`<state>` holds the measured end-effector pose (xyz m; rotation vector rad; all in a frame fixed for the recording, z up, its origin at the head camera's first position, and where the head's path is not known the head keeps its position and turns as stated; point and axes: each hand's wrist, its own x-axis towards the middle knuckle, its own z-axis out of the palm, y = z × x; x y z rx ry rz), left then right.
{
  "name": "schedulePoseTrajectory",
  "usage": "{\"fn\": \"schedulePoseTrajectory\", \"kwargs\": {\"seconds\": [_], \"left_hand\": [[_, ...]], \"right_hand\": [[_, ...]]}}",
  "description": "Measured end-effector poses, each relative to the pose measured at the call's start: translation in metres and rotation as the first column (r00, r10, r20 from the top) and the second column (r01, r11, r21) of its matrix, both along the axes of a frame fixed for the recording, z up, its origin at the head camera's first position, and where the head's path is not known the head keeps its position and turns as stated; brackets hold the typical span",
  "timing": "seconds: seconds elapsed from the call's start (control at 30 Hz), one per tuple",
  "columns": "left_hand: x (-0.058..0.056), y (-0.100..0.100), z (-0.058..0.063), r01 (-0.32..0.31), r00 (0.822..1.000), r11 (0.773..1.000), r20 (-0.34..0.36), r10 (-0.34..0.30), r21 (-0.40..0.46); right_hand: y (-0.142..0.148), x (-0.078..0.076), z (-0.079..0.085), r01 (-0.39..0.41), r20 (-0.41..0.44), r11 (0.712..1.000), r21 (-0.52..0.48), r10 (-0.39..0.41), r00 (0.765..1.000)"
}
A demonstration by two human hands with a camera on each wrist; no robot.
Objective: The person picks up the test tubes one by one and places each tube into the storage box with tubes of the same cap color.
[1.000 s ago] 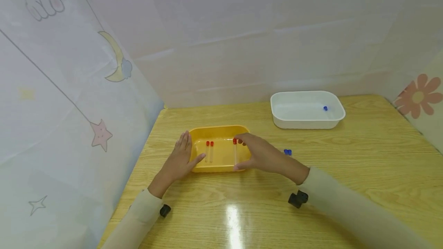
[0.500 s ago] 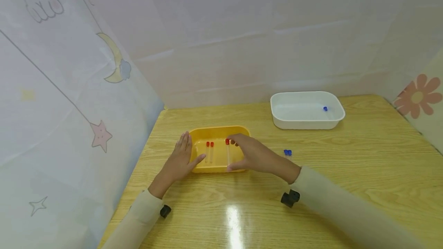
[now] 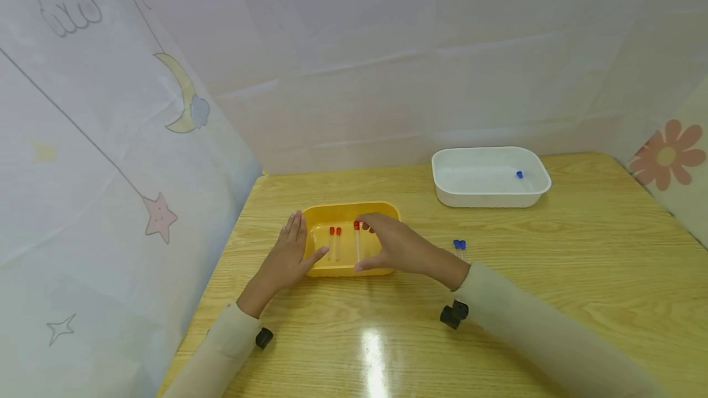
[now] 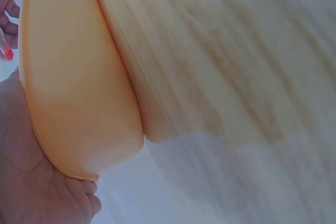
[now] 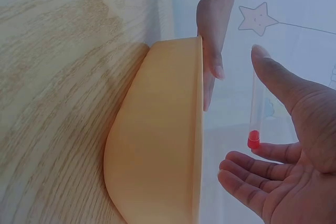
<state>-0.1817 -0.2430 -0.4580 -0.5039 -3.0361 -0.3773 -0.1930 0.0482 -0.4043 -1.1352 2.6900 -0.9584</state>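
Note:
Pinched lengthwise between thumb and index finger of my right hand (image 3: 395,247) is a clear test tube (image 5: 256,103) with a red cap. In the right wrist view it hangs above the rim of the yellow tray (image 3: 351,271), the other fingers loosely extended. Inside that tray, toward the left, two red-capped test tubes (image 3: 338,243) lie side by side. My left hand (image 3: 284,258) rests at the tray's left end with straight fingers along the rim and its thumb reaching over the near side. The left wrist view shows its palm (image 4: 31,192) against the tray edge.
A white tray (image 3: 489,200) stands at the back right, with a blue-capped tube (image 3: 520,175) in it. Two more blue-capped tubes (image 3: 460,244) lie on the wooden table (image 3: 310,336) behind my right forearm. A printed cloth wall borders the table behind and to the left.
My right hand has moved left over the yellow tray, carrying the red-capped test tube closer to the pair inside. The left hand has stayed in place.

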Motion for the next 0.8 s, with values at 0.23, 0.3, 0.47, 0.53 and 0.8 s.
{"fn": "schedulePoseTrajectory", "kwargs": {"seconds": [0.23,0.3,0.47,0.53,0.8], "left_hand": [[0.0,-0.001,0.0,-0.014,1.0,1.0,0.027,0.014,-0.011],[0.0,-0.001,0.0,-0.012,1.0,1.0,0.028,0.012,-0.013],[0.0,0.0,0.0,-0.009,1.0,1.0,0.012,0.009,-0.008],[0.001,0.0,0.0,-0.007,1.0,1.0,0.005,0.007,-0.007],[0.0,0.0,0.0,-0.007,1.0,1.0,0.018,0.007,-0.013]], "right_hand": [[-0.005,-0.004,-0.002,0.008,0.013,1.0,-0.01,-0.008,1.0],[-0.007,-0.006,-0.004,0.008,0.019,1.0,-0.006,-0.008,1.0],[-0.01,-0.009,-0.007,0.004,0.028,1.0,0.003,-0.004,1.0],[-0.011,-0.009,-0.007,0.007,0.026,1.0,0.001,-0.007,1.0],[-0.016,-0.012,-0.011,0.03,0.026,1.0,-0.006,-0.03,0.999]]}}
